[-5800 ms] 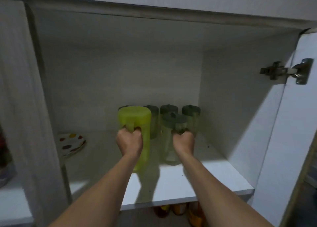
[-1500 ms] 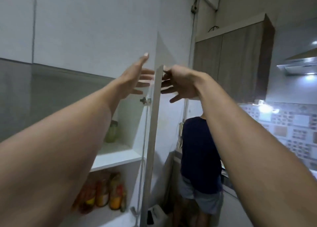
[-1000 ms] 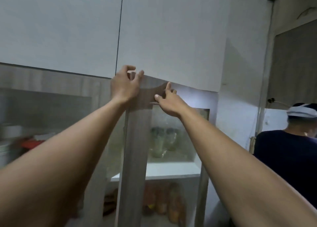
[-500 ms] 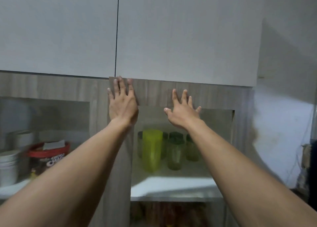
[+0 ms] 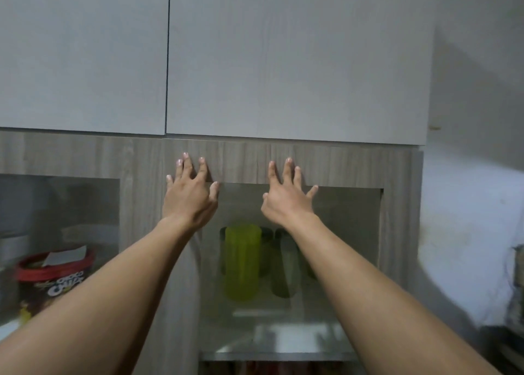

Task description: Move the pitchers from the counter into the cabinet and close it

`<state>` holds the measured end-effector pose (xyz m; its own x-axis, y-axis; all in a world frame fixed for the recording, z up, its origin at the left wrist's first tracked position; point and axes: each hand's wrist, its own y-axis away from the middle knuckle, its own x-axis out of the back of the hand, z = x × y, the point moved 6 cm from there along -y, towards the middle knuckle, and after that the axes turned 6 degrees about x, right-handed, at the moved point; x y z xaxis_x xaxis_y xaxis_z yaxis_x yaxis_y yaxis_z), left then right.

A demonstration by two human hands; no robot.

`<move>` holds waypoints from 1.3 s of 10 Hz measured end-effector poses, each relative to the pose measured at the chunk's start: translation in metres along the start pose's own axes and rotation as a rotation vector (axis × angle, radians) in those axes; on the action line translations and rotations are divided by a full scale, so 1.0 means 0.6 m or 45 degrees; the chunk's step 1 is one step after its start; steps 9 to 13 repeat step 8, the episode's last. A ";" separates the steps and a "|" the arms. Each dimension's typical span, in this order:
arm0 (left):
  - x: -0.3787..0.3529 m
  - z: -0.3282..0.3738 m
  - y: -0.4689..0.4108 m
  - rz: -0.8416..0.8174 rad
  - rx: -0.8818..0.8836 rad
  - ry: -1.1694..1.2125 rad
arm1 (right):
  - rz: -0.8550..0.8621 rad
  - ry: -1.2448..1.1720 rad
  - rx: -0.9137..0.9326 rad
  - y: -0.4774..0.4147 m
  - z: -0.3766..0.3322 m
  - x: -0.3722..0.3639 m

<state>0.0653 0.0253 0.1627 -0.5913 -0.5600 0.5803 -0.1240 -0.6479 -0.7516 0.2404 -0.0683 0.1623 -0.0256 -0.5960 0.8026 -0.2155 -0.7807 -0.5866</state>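
**Bare Arms, Nothing Worn**

Two forearms were seen, bare from the lower edge of the frame up to the wrists. No sleeve, watch, ring or bracelet was shown on either. The left hand lay toward 10 o'clock of centre, the right hand toward 2 o'clock. Short, unpainted fingernails were visible on both.

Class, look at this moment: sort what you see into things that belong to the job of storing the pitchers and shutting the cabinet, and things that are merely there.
Part of the job:
yellow-green pitcher behind the glass
clear pitchers beside it
cabinet door
left hand and right hand, both spread flat on the door

Merely there:
red-lidded tub behind the neighbouring door
upper white cabinets
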 end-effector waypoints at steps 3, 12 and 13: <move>0.002 -0.012 -0.005 -0.091 -0.034 0.013 | -0.193 -0.142 -0.082 0.002 0.013 0.024; -0.018 -0.049 0.064 -0.297 -0.067 0.208 | -0.133 -0.648 -0.067 0.115 -0.006 0.060; -0.018 -0.049 0.064 -0.297 -0.067 0.208 | -0.133 -0.648 -0.067 0.115 -0.006 0.060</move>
